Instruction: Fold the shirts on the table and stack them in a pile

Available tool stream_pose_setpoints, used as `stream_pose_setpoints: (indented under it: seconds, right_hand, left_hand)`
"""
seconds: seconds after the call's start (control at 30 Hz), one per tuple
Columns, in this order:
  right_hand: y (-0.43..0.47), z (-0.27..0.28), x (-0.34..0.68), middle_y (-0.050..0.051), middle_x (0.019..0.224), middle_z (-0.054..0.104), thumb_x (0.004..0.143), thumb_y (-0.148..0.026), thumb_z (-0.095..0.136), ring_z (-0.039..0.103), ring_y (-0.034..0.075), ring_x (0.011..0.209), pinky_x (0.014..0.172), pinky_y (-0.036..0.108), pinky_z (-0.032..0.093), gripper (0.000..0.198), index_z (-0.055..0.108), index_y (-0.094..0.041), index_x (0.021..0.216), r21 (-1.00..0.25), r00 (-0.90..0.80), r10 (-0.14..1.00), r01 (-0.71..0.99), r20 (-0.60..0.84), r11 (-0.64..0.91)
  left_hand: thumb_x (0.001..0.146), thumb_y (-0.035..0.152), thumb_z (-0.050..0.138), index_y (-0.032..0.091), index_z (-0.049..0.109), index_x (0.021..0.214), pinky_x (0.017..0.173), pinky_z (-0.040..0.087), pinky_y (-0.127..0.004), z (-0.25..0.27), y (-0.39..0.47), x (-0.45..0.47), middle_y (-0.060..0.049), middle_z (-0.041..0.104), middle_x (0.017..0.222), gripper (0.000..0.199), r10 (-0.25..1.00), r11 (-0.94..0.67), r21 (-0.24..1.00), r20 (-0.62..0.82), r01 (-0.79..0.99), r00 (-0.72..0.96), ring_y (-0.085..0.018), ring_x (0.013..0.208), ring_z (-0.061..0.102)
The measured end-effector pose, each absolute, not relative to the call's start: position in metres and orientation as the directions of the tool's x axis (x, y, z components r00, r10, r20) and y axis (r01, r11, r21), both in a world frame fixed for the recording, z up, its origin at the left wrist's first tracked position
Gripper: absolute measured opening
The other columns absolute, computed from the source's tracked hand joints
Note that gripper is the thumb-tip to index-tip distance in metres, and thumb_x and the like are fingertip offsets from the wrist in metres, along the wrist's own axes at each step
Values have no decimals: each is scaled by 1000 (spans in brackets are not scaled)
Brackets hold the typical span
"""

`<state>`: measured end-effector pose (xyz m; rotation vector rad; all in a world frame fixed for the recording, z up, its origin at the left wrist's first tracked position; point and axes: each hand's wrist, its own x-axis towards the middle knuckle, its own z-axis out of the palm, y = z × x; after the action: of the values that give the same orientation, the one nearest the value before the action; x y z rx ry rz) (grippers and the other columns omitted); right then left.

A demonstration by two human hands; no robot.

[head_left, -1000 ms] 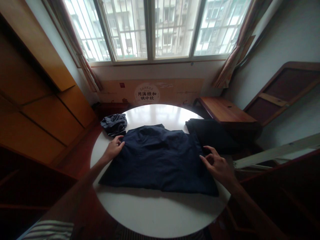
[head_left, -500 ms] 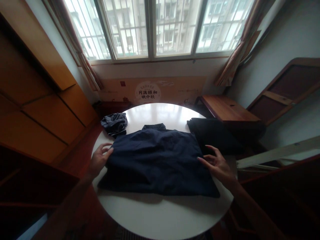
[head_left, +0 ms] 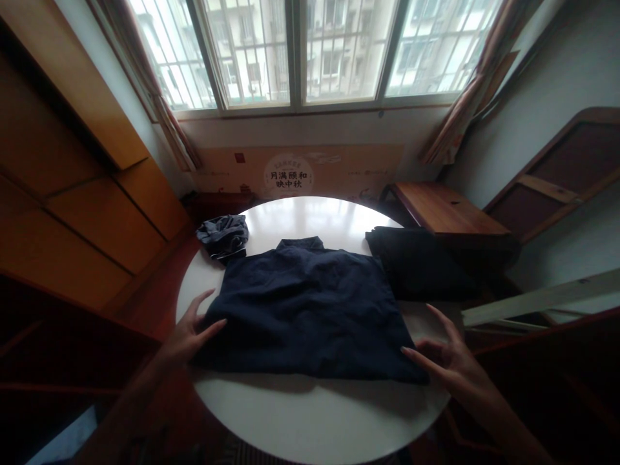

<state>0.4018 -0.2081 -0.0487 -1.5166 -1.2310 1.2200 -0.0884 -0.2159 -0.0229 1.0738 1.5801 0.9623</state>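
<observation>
A dark navy collared shirt (head_left: 310, 310) lies folded on a round white table (head_left: 320, 420), its collar pointing toward the window. At the shirt's left edge is my left hand (head_left: 194, 336), fingers apart, with the thumb over the cloth. My right hand (head_left: 445, 358) is by the lower right corner, thumb at the shirt's edge and index finger raised away from it. Neither hand grips the fabric. Whether the fingertips press on the cloth is hard to see.
A crumpled dark grey garment (head_left: 223, 237) sits at the table's back left. Folded black cloth (head_left: 416, 261) lies at the right, partly over the edge. Beyond it stands a wooden side table (head_left: 445, 206). Orange-brown cabinets (head_left: 106, 239) line the left wall.
Both hands have slid down along the shirt's sides toward me, and the right fingers have spread wider. The shirt keeps its place, with its sides lying slightly flatter.
</observation>
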Motion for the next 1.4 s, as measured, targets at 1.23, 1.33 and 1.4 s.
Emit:
stream_pose_setpoints:
  seconds: [1.23,1.33,1.4]
  right_hand:
    - [-39,-63,264,10,163,21,100,-62,22,18,30,149,117,59,14,69,27,-21,156,-173,-537,843,831,1,529]
    - [-33,-71,285,9,163,22,100,-63,20,20,31,149,117,57,15,68,28,-25,156,-127,-422,906,898,19,421]
    - [-31,-72,292,8,163,22,100,-63,21,21,32,148,117,55,17,66,27,-28,156,-100,-365,931,926,10,365]
  left_hand:
    - [102,52,29,26,24,156,117,14,-60,-69,-71,-5,-8,18,163,60,901,-421,195,-20,886,433,-30,150,16]
    - [102,53,26,29,25,156,118,14,-58,-76,-84,-35,-6,18,163,59,936,-349,134,-5,927,353,-29,151,15]
    - [102,53,26,28,25,156,119,15,-56,-79,-93,-54,-6,18,163,59,952,-305,92,-1,948,306,-28,150,16]
